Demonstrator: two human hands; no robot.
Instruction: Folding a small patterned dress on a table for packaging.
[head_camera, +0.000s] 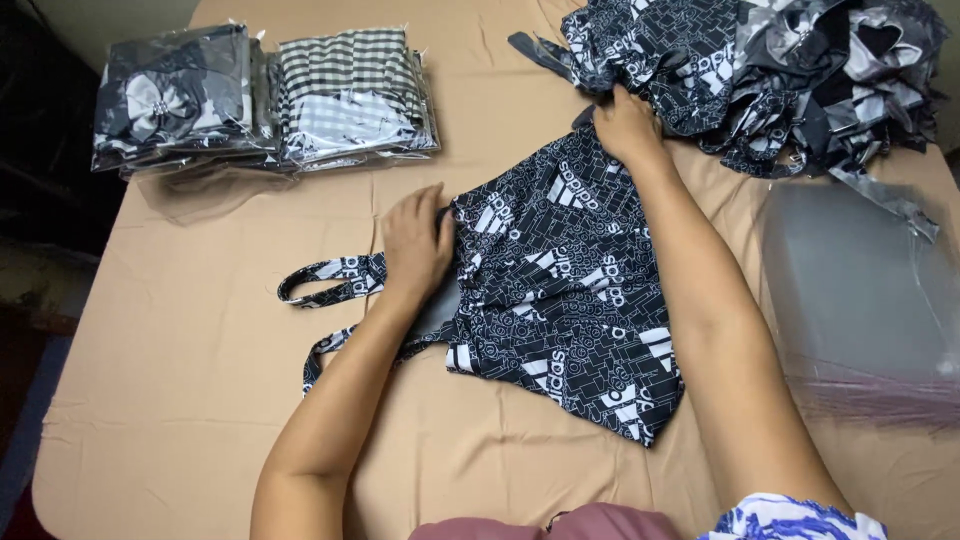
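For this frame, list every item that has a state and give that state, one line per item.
Black-and-white patterned garment: spread flat on the table, straps trailing left.
Left hand: palm down, pressing the garment's strap end.
Right hand: resting on the garment's far edge.
Pile of garments: loose, unfolded heap.
Packed garments: bagged in clear plastic, stacked.
Clear plastic bags: empty, lying flat.
Tan table cover: slightly wrinkled.

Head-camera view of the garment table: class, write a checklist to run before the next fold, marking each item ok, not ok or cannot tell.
1. Black-and-white printed garment lies spread on the tan table cover: ok.
2. Left hand presses flat on its strap end: ok.
3. Right hand grips the far edge: ok.
4. Straps straightened: not ok, looped loosely.
5. Garment clear of the unfolded pile: not ok, edges touch.
6. Clear bags within reach: ok.
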